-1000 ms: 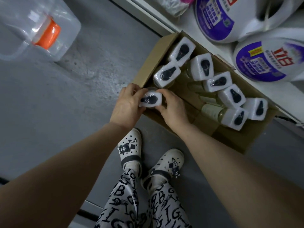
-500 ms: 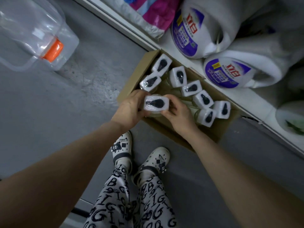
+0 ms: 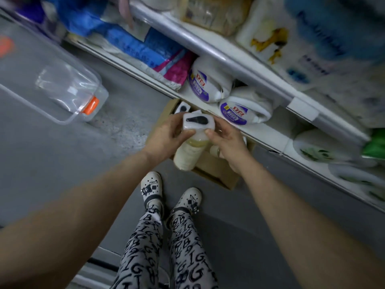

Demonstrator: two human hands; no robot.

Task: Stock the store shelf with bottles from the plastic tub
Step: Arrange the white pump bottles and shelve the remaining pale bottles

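Fingers point(image 3: 185, 133) of left hand point(image 3: 166, 136), right hand point(image 3: 227, 140) clamp bottle point(image 3: 188, 153) over box point(image 3: 214, 170); shelf edge point(image 3: 260, 130) near right.

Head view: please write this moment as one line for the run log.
bottle: held over cardboard box, cap up | left hand: grips its neck | right hand: grips its neck | shelf: bottle not yet placed

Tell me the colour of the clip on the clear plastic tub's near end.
Orange. The clip on the tub shows clearly in the head view.
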